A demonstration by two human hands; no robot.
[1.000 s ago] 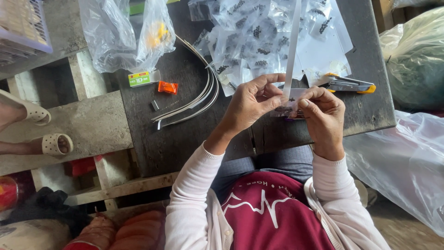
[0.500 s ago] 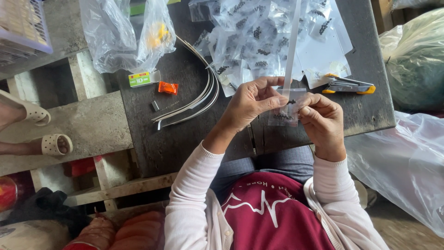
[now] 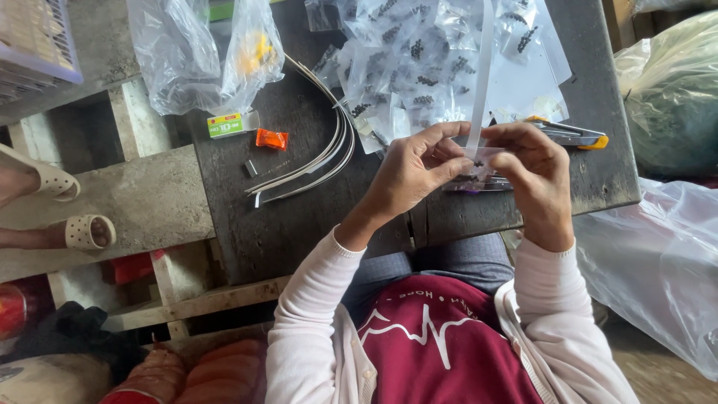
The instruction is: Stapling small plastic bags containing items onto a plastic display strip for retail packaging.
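My left hand [image 3: 413, 170] and my right hand [image 3: 532, 173] meet above the front edge of a dark wooden table [image 3: 299, 217]. Between their fingertips they pinch a small clear plastic bag [image 3: 476, 160] with dark beads inside. A long white strip [image 3: 480, 75] rises from the bag toward the far side of the table. Behind my hands lies a heap of several small clear bags of dark beads [image 3: 419, 60].
Curved white strips [image 3: 321, 153] lie on the table at left, with an orange packet [image 3: 271, 138], a small green and white box [image 3: 226, 125] and a large clear bag [image 3: 202, 52]. A yellow-tipped utility knife [image 3: 572, 135] lies at right. Big plastic sacks [image 3: 662, 254] flank the table.
Both hands have shifted slightly while working the small bag between the fingertips. Nothing else on the table has moved.
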